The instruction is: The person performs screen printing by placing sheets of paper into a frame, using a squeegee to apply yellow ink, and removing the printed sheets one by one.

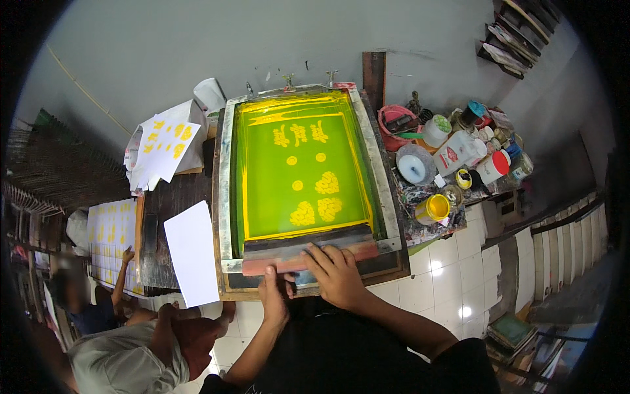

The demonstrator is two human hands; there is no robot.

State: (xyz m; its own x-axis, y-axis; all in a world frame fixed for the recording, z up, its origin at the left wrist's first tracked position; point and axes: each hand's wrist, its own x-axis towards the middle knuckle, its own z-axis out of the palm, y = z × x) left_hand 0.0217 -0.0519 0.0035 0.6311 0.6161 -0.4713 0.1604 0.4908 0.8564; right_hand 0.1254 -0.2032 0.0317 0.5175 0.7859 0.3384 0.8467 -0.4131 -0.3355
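Observation:
A silk-screen frame (388,197) lies in front of me, its green mesh (269,177) carrying yellow patterns and yellow ink along the borders. Across its near end rests a squeegee (357,253) with a reddish handle and a dark blade. My right hand (340,279) is closed over the squeegee handle right of centre, fingertips on its top. My left hand (272,299) is at the frame's near edge, thumb up against the squeegee's handle and fingers curled at the frame; part of its grip is hidden.
White paper (193,253) lies left of the frame, with yellow-printed sheets (164,144) beyond it. To the right, a cluttered stand holds an open yellow ink jar (433,209), a white tub (413,165) and several bottles. Two people are at lower left, one hand (127,254) near printed sheets (111,230).

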